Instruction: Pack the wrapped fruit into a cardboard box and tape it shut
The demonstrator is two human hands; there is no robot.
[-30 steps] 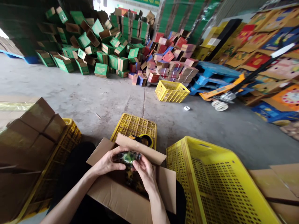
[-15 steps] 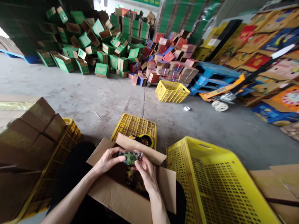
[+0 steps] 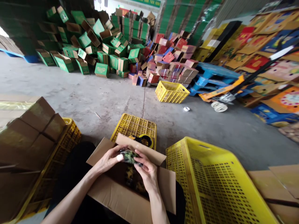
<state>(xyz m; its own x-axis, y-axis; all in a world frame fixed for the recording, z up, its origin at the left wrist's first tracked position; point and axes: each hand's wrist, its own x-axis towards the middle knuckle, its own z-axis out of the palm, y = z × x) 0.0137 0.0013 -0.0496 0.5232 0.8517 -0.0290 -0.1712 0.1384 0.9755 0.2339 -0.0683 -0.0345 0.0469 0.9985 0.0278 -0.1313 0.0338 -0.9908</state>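
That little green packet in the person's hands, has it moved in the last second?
Yes, slightly. The green packet has turned in both hands and sits a little lower and nearer the cardboard box's back flap than before.

Open carton (image 3: 130, 199) nearest, tape dispenser (image 3: 144, 140) on upturned crate (image 3: 134, 126) behind — big crate (image 3: 217, 186) right (stacked cartons (image 3: 30, 137) left)

A packing warehouse: bare concrete floor (image 3: 93, 93), heaps of green cartons (image 3: 93, 46) at upper left, red and pink boxes (image 3: 173, 62) at centre, flat printed cardboard (image 3: 257, 46) at right, blue pallets (image 3: 210, 74), a pallet jack (image 3: 224, 93) and yellow crates (image 3: 171, 91).
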